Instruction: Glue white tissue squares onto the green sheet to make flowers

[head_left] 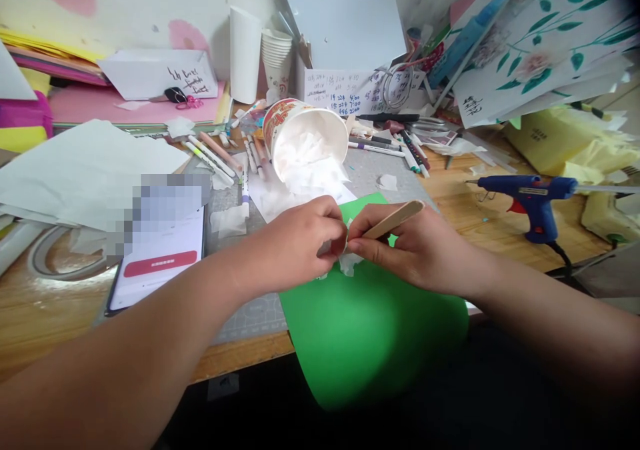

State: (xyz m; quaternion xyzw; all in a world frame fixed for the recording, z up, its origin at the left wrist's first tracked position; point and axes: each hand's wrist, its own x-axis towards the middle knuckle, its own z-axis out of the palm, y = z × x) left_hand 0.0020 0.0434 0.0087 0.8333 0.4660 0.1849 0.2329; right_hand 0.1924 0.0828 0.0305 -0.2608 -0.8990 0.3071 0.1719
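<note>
My right hand (425, 247) grips a flat wooden craft stick (395, 219) between thumb and fingers, its rounded end pointing up to the right. Close beside it, my left hand (300, 237) is closed in a pinch at a thin scrap of white paper (350, 264), and the fingertips of both hands meet there. Part of the scrap is hidden by the fingers. Beneath both hands lies a green paper sheet (370, 330), its near end curving down over the table edge. Behind them a paper tub (305, 140) lies on its side, with white paper pieces spilling from its mouth.
A phone (165, 250) lies left of my left arm on the grey cutting mat (250, 317). A blue glue gun (537, 200) stands at the right. Several markers (215, 160) and paper scraps surround the tub. Paper cups (277, 57) and a white box (335, 90) stand behind.
</note>
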